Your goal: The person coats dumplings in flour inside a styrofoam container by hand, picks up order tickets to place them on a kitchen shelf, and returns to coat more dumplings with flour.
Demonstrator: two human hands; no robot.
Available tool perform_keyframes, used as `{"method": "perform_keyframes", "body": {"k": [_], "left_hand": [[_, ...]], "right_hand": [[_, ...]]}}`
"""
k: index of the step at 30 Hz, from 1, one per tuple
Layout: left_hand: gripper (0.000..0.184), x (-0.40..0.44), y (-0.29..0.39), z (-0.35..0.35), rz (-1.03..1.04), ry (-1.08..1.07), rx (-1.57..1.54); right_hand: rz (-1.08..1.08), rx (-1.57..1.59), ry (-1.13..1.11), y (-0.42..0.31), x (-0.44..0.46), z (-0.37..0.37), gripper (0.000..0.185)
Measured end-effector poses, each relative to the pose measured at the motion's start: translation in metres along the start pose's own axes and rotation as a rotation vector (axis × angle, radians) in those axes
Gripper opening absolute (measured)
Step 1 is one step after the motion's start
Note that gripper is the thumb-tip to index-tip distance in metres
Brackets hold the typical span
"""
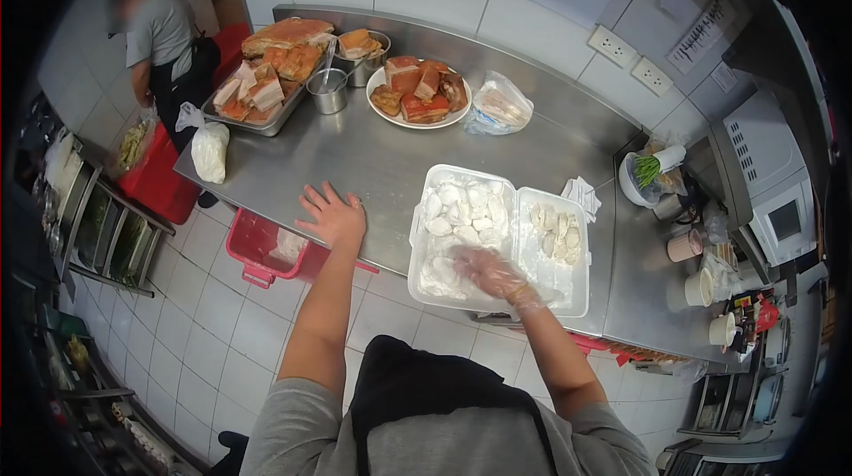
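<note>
My left hand (333,216) is bare and lies flat on the steel table, fingers spread, near its front edge. A clear plastic glove covers my right hand (493,273), which is over the left half of an open white foam container (416,229). Its fingertips are at the white powder (437,274) there; blur and powder hide what they touch. Several white-coated round pieces (462,210) fill the back of that half. In the right half (578,274) lie rows of smaller pale pieces (557,233).
At the back stand a tray of cooked meat slabs (282,59), a metal pot (329,96), a plate of meat (417,106) and a plastic bag (499,105). A tied white bag (210,152) sits left. Below is a red bin (257,250). Another person (164,37) stands far left.
</note>
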State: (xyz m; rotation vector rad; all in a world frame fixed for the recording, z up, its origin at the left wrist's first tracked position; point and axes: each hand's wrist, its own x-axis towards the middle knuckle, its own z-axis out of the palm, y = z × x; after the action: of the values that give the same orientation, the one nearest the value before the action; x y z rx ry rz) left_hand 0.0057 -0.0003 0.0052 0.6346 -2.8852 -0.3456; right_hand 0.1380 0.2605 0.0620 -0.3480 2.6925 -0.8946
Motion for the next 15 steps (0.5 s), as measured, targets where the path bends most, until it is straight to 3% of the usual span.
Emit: {"method": "perform_keyframes", "body": {"k": [2, 5, 8, 11, 15], "left_hand": [[0.062, 0.001, 0.001, -0.001, -0.004, -0.002, 0.001], [0.062, 0.002, 0.0, 0.003, -0.004, 0.014, -0.002], [0.062, 0.002, 0.0, 0.003, 0.001, 0.023, -0.004], [0.062, 0.001, 0.0, -0.001, -0.004, 0.007, -0.007], [0.062, 0.001, 0.002, -0.002, -0.004, 0.005, -0.007]], "right_hand": [[0.12, -0.103, 0.099, 0.012, -0.007, -0.007, 0.046], [0.228, -0.153, -0.085, 0.003, -0.016, -0.005, 0.048], [-0.018, -0.245, 0.223, 0.014, -0.016, 0.044, 0.052], [0.201, -0.305, 0.155, 0.031, -0.001, 0.057, 0.052], [0.313, 0.152, -0.008, 0.001, -0.001, -0.002, 0.05]]}}
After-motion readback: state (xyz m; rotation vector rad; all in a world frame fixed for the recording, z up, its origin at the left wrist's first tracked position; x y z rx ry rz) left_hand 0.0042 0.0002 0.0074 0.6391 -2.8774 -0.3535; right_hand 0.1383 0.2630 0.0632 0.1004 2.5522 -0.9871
